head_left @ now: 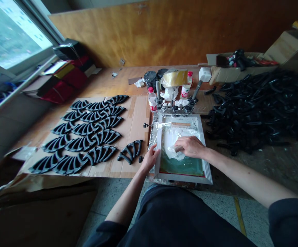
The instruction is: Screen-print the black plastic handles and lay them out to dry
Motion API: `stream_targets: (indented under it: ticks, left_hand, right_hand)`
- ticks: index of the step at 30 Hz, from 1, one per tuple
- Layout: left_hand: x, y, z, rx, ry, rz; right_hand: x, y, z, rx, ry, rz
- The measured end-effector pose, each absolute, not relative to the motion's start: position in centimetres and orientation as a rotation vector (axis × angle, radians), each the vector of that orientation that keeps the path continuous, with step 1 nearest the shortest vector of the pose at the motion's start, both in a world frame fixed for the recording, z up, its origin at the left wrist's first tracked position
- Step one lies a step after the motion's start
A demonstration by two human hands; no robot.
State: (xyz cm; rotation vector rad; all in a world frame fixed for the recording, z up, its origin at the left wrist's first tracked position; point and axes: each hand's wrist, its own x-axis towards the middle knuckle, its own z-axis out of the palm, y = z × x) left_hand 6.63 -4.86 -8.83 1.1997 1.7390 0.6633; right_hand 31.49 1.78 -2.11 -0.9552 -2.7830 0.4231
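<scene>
A screen printing frame (208, 173) with metal edges lies in front of me, its mesh green near the front. White ink (187, 132) is smeared over the middle of the mesh. My right hand (191, 146) is closed on a small flat squeegee (179, 148), pressed down in the white ink; the fingers hide part of it. At the left edge of the frame, my left hand (151, 157) grips the metal side with thumb and fingers. A brown strip (181, 124) lies across the mesh toward the back. Behind the frame stands its clamp stand (176, 107), spattered with white.
Rows of black curved parts (82, 142) cover the cardboard (135, 113) on the left. A heap of similar black pieces (254, 106) fills the right. Bottles with red caps (152, 100) and dark tubs (150, 79) stand behind, near an open carton (215, 73).
</scene>
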Motion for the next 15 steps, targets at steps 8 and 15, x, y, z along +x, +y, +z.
stream_targets:
  ticks: [8, 15]
  left_hand:
    - [6.9, -5.0, -7.8, 1.132, 1.702, 0.708]
    - [6.5, -5.0, -2.7, 1.114, 1.525, 0.821]
  right_hand:
    - [31.2, 0.2, -3.8, -0.953, -2.661, 0.44]
    - [31.6, 9.1, 1.4, -1.391, -2.237, 0.34]
